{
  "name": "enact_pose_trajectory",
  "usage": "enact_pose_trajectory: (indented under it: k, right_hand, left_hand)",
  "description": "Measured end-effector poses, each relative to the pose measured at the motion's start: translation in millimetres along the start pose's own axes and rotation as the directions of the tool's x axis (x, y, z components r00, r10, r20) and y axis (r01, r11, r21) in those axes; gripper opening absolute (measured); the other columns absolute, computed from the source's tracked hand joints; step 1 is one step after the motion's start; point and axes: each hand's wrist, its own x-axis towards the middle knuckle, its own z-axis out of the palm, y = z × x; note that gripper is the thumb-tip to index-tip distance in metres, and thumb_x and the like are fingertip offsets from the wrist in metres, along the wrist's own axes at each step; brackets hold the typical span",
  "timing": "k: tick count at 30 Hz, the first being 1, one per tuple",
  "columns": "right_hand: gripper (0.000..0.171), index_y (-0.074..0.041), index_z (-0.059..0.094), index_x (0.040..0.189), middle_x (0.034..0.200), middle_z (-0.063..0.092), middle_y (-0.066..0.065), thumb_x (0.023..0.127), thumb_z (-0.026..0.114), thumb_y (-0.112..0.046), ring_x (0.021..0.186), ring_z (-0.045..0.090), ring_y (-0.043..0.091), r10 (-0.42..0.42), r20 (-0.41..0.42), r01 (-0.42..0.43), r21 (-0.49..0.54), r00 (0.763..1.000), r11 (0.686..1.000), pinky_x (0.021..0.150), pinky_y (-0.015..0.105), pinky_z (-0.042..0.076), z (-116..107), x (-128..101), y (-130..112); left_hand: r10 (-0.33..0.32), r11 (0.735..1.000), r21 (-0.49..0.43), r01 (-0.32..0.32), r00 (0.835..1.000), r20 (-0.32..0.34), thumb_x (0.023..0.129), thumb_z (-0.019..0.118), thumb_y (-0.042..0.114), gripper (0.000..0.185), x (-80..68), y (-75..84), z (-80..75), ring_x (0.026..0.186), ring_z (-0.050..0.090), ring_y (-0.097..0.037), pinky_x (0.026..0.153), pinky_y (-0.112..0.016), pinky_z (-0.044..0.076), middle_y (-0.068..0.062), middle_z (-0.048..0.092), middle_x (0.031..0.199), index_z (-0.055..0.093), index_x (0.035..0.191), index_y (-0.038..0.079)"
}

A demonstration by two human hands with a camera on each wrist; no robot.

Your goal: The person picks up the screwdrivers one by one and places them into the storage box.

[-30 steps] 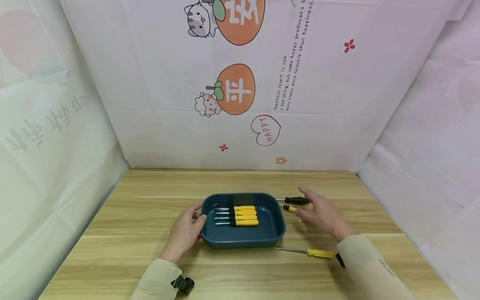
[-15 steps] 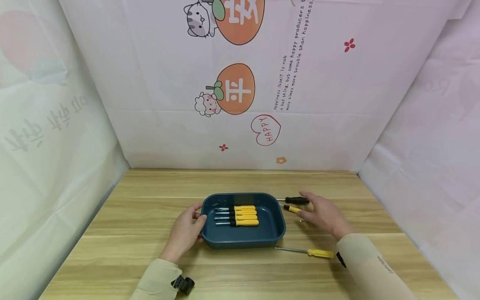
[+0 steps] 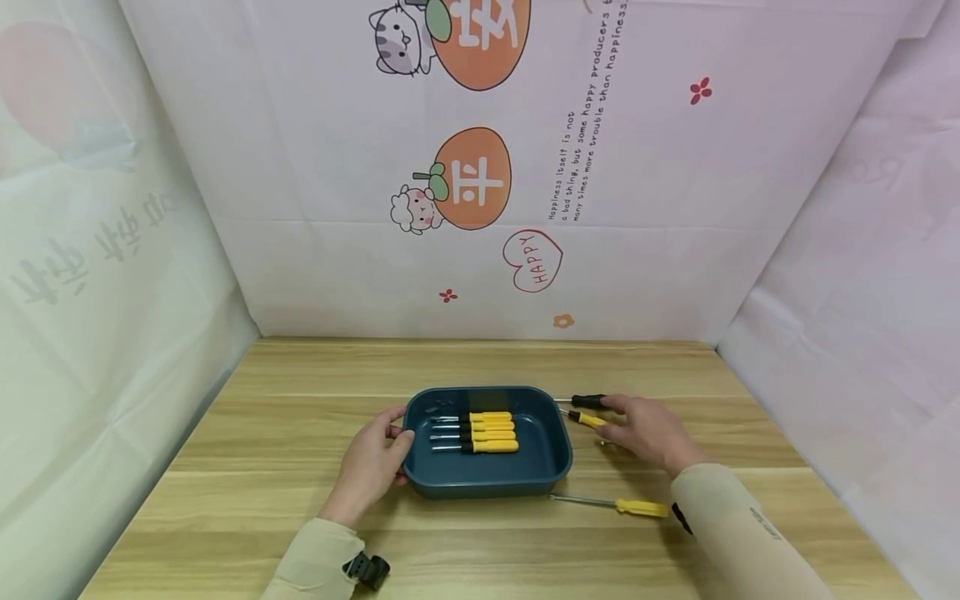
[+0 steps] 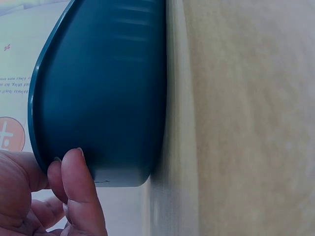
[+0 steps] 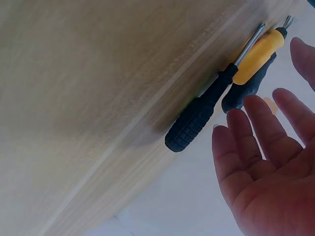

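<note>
My left hand [image 3: 371, 458] grips the left end of a dark blue rectangular tray [image 3: 487, 492], thumb on the rim and fingers against the outer wall. In the tray lie several yellow-and-black screwdrivers [image 3: 491, 423] side by side. My right hand [image 3: 651, 435] hovers right of the tray, fingers spread around a small yellow screwdriver [image 3: 585, 419] and a black-handled screwdriver [image 3: 588, 401]. The right wrist view shows its fingers loosely bent, palm empty, close to the handles. Another black screwdriver [image 5: 189, 123] lies nearest that camera; in the head view the hand mostly hides it.
A longer screwdriver with a yellow handle [image 3: 641, 507] lies off the tray's front right corner. Everything rests on a wood-grain table [image 3: 480, 550]. White printed sheets [image 3: 330, 275] stand behind and along both sides.
The right hand has lowered slightly toward the front, its forefinger now at the end of the black handle. The left hand and the tray have stayed put.
</note>
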Motion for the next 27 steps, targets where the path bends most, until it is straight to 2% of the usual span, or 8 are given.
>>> enact_pose_trajectory:
  k: [6,14,27]
  right_hand:
    - [0.052,-0.007,0.066,0.138,0.128,0.069,0.022,0.097,0.073,-0.039,0.117,0.066,0.044,0.025,0.037,-0.024,-0.025,0.999,0.999,0.097,0.062,0.055,1.4,1.3,-0.8]
    - [0.043,-0.007,0.071,0.13,0.116,0.073,0.015,0.096,0.075,-0.033,0.106,0.069,0.034,0.018,0.043,-0.015,-0.07,0.999,0.997,0.091,0.057,0.057,3.2,3.8,-2.1]
    - [0.035,-0.007,0.074,0.123,0.104,0.073,0.007,0.095,0.076,-0.029,0.092,0.066,0.021,0.001,0.064,0.006,-0.11,0.998,0.994,0.086,0.051,0.059,5.9,7.4,-1.8]
  left_hand:
    - [0.004,1.0,0.0,-0.004,1.0,0.001,0.106,0.06,0.018,0.046,0.1,-0.6,0.3,0.061,0.063,-0.017,0.053,-0.032,0.061,-0.012,0.063,0.114,0.053,0.151,0.011]
    - [0.003,1.0,-0.002,-0.003,1.0,0.001,0.106,0.06,0.018,0.046,0.7,-1.0,1.0,0.062,0.063,-0.017,0.052,-0.032,0.061,-0.012,0.063,0.113,0.053,0.15,0.01]
    - [0.01,1.0,-0.004,-0.01,1.0,-0.005,0.105,0.06,0.018,0.046,1.5,-1.9,0.8,0.062,0.063,-0.016,0.052,-0.032,0.061,-0.012,0.063,0.111,0.054,0.15,0.011]
